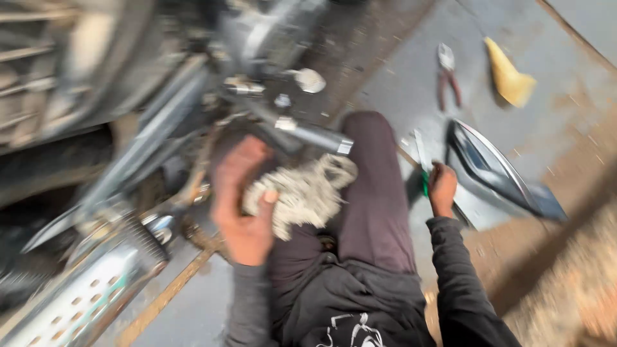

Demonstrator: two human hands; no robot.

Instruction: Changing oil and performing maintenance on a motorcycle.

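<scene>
My left hand (239, 205) grips a bundle of off-white cotton rag (302, 193) just below a motorcycle's footpeg (316, 136) and engine (270, 32). My right hand (442, 189) is closed around a tool with a green handle and a flat metal blade (421, 154) pointing up, held over the concrete floor beside my raised knee (371, 180). The picture is blurred by motion.
A perforated chrome exhaust guard (83, 295) lies at the lower left. A grey motorcycle side panel (495, 177) rests on the floor to the right. Red-handled pliers (447, 74) and a yellow funnel (509, 78) lie farther back. Sandy ground fills the lower right.
</scene>
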